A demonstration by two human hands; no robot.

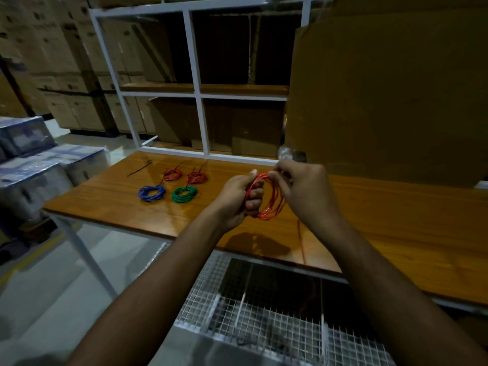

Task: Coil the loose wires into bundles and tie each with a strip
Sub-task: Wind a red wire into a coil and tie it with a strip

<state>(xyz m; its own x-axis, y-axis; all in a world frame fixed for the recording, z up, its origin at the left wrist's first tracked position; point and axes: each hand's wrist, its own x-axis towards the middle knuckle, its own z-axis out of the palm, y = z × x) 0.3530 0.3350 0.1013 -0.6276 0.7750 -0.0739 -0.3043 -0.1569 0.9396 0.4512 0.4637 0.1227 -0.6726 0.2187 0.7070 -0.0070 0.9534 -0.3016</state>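
My left hand (241, 198) grips one side of a red wire coil (272, 204) held above the wooden table (111, 196). At the coil's top, my right hand (301, 186) pinches the red wire. A loose red tail (301, 241) hangs from the coil down past the table's front edge. Four tied bundles lie on the table to the left: a blue bundle (152, 193), a green bundle (184, 194) and two red bundles (172, 174) (196, 177). A loose black strip (140, 169) lies beyond them.
A white metal shelf frame (196, 96) stands behind the table with cardboard boxes in it. A large cardboard sheet (390, 96) leans at the right. A wire mesh rack (264, 313) sits below the table's front edge. Wrapped boxes (29, 165) are stacked at the left.
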